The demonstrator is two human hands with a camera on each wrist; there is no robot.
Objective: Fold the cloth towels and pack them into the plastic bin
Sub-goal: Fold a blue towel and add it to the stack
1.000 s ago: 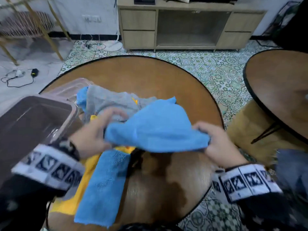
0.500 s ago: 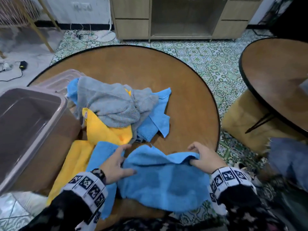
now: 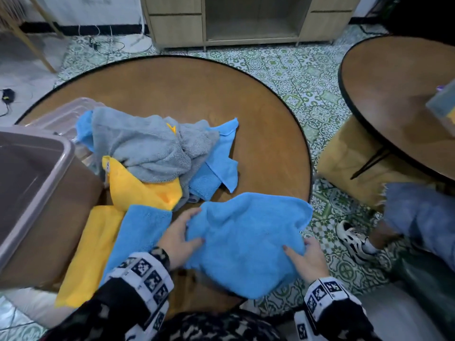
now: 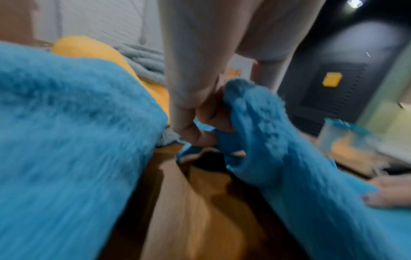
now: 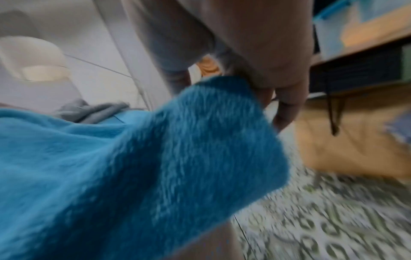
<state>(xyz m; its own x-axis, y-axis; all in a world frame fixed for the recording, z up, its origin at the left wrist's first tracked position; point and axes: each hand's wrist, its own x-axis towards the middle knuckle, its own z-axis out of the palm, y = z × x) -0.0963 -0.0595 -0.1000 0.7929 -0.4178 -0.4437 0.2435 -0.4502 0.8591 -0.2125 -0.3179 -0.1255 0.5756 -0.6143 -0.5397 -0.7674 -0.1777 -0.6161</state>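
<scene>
Blue and fluffy, the rumpled microfibre towel (image 3: 246, 242) lies spread at the near edge of the round brown wooden table (image 3: 197, 94), its right part reaching past the rim over the green patterned floor tiles (image 3: 290, 77). The left hand (image 3: 178, 238) grips the towel's left edge, thumb on top and fingers tucked beneath; the left wrist view shows the fingers (image 4: 200, 112) curled round a bunched fold of the blue pile. The right hand (image 3: 307, 254) pinches the towel's right side near the table rim, thumb on the upper face and the other fingers hidden under the cloth; the right wrist view, though blurred, shows the cloth gathered up into that hand.

Just left of the held towel lies a second blue towel (image 3: 138, 232), overlapping a yellow towel (image 3: 93, 249) that runs toward the near left edge. Behind them sits a heap: a crumpled grey towel (image 3: 147, 148) on top, with a folded-over yellow cloth (image 3: 140, 190) and a thin blue cloth (image 3: 221, 156) under and beside it. The greyish-brown plastic bin (image 3: 37, 188) stands at the left, beside the heap, with a clear plastic lid (image 3: 64, 116) lying behind it, partly under the heap. A second round wooden table (image 3: 398, 94) stands to the right.
</scene>
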